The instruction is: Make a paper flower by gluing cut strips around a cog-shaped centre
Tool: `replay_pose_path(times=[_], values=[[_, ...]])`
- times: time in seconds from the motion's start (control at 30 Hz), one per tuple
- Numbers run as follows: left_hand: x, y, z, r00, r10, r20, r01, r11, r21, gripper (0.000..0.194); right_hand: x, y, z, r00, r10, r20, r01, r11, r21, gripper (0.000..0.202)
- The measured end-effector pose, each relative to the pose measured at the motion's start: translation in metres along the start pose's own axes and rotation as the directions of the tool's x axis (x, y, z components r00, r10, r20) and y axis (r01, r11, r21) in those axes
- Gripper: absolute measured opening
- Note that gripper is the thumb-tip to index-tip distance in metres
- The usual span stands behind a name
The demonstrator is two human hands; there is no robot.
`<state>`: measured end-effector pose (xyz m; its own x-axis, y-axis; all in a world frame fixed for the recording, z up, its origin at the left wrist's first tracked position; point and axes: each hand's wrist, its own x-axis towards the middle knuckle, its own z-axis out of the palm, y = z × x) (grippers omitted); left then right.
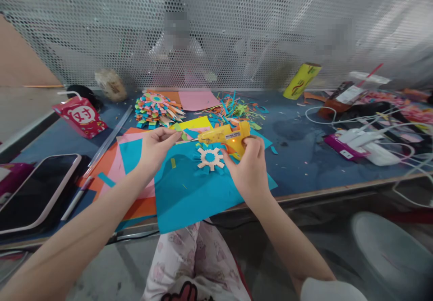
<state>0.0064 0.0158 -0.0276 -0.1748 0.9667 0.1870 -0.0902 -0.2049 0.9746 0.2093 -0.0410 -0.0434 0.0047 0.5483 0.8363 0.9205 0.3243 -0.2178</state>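
My right hand [250, 168] is wrapped round the handle of a yellow hot glue gun [219, 136] with an orange light lit on its side. Its nozzle points left, towards my left hand [158, 145]. The fingers of that hand are pinched together, and a thin pale sliver shows between them and the nozzle; what they hold is too small to make out. Below the gun, a white paper ring with notched tabs and a blue centre [210, 157] lies on a large blue sheet [189, 197]. Pink and orange sheets [142, 206] stick out from under it.
Behind are a fringed multicoloured paper flower [157, 107] and a heap of paper strips [237, 107]. Left stand a red drink carton [80, 115], a phone [37, 193] and a pen [77, 199]. To the right are a yellow tube [302, 81] and chargers with cables [361, 145]. Perforated metal closes the back.
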Motion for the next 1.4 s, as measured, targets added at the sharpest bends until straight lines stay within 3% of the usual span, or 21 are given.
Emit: replay_pose_path(times=[0.23,0.5,1.4], values=[[0.0007,0.0006,-0.0014,1.000,0.007,-0.010,-0.008,1.000,-0.029,0.013,-0.0012,0.0039,0.0011,1.000,0.005,0.017,-0.005,0.999,-0.050,0.029],[0.0027,-0.0024,-0.0019,1.000,-0.012,-0.012,0.012,1.000,-0.009,0.014,-0.0015,-0.0031,-0.0051,0.997,-0.075,-0.020,0.076,0.996,0.043,0.027],[0.0042,-0.0034,-0.0023,0.996,-0.093,0.004,0.093,0.994,-0.064,0.017,-0.0037,0.0048,-0.0054,0.996,-0.074,0.049,0.074,0.997,-0.009,0.022]])
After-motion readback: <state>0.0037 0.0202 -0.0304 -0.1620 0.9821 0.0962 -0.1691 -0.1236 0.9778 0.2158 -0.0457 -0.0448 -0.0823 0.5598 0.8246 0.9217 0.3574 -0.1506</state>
